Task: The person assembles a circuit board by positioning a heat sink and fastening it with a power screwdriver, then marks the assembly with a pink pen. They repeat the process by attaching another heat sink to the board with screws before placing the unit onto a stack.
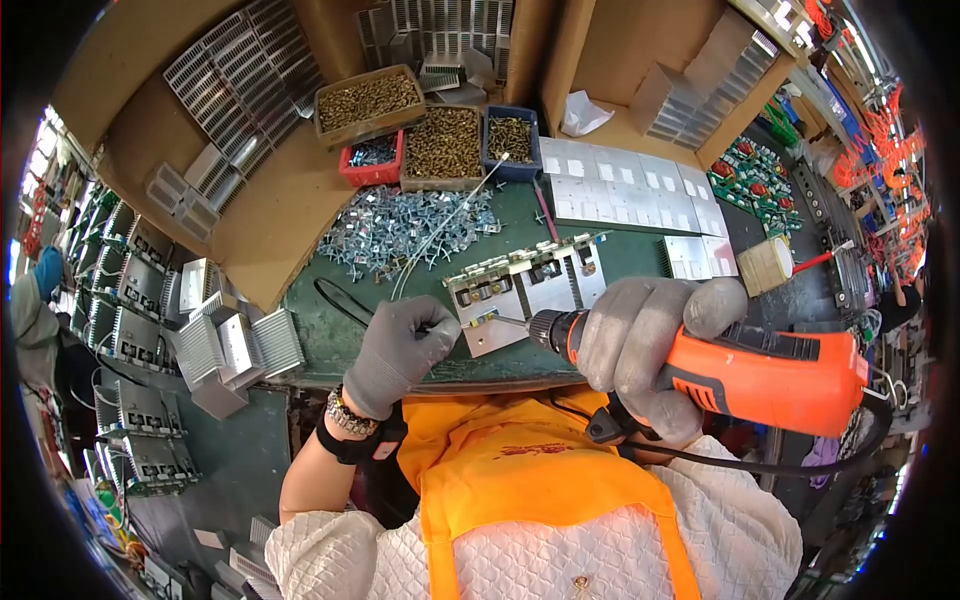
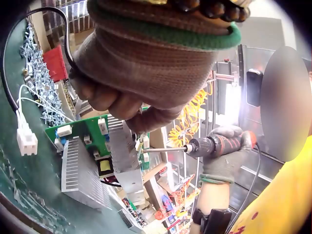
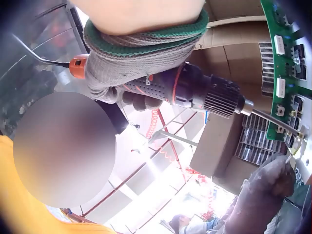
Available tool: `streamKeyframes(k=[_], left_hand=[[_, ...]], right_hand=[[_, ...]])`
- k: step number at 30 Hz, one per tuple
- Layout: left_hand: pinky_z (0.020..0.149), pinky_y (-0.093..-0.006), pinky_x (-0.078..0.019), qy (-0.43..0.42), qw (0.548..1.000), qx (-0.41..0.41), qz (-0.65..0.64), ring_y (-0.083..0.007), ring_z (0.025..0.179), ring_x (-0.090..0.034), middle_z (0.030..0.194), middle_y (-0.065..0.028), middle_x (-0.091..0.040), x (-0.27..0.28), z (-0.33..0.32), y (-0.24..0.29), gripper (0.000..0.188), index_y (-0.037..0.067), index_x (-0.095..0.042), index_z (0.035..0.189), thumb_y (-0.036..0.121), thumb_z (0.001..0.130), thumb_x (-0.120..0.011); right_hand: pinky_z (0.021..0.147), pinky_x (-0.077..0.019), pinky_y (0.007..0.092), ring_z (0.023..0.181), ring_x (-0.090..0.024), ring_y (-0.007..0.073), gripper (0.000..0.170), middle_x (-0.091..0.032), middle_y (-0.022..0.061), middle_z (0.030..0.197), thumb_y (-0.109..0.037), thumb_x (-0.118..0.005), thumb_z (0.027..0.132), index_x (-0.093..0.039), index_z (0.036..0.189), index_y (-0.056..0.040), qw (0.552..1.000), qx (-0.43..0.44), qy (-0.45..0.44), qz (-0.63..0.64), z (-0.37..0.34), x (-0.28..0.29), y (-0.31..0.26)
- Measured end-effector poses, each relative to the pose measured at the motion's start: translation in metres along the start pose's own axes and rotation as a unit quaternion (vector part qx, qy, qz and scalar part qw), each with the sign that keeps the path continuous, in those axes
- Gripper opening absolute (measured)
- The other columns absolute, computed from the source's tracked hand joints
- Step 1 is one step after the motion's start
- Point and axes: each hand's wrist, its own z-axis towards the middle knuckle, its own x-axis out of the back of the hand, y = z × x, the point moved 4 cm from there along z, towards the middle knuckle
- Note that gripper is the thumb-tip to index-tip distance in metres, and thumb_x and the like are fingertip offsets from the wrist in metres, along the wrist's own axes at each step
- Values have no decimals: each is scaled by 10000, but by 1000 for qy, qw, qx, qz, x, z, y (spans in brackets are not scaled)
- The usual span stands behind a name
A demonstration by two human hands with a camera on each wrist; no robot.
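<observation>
"How do we read the light?"

"Bright in the head view: we see the bench (image 1: 325,342) clearly, with a pale sheen on the metal plates (image 1: 625,188). Towards the rim everything bends, and the corners go black."

"And at the left wrist?"

"There we face a glaring strip light (image 2: 233,105); the left hand (image 2: 141,75) sits in shade, and an oval patch (image 2: 286,105) is smeared smooth."

"The right wrist?"

"We lose its lower middle to white glare, while the cardboard box (image 3: 219,141) looks shaded."
</observation>
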Motion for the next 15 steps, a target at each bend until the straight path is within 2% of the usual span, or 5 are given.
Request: streamKeyframes(k=[3,5,6,9,15], left_hand=[[536,-253,-405,-8,999,15,-39,-57,580,-462,603,-10,-551,0,-2,0,161,-18,-630,775,125,850,-644],[537,-254,-404,-7,999,8,-43,-56,584,-462,607,-5,-548,-1,-2,-1,162,-17,-627,779,125,855,-641],[537,-256,-404,-9,999,0,-45,-55,589,-461,612,1,-545,-1,-2,-1,163,-17,-625,783,126,860,-638],[538,-232,-363,-26,995,24,-93,-44,604,-425,642,36,-516,-3,-3,-3,106,-13,-619,797,78,840,-589],[541,-229,-364,-19,994,19,-102,-40,612,-423,650,39,-515,-4,-2,-3,104,-9,-617,790,71,852,-592]], right_hand=[[584,-529,386,631,-604,237,546,-626,143,801,-22,-749,791,-424,1230,-27,999,-10,-41,-1,8,-8,4],[543,-517,362,597,-594,221,525,-624,143,785,-12,-759,777,-445,1198,-7,999,37,-30,5,7,-14,11],[470,-517,329,517,-606,220,538,-630,101,746,-166,-788,816,-413,1180,-37,998,33,-50,-34,13,-17,11],[473,-518,332,522,-611,223,520,-635,99,756,-152,-781,821,-416,1171,-33,993,3,-85,-76,21,-27,10],[484,-520,325,539,-618,221,496,-628,95,731,-118,-766,823,-415,1164,-37,993,-22,-106,-41,25,-27,14]])
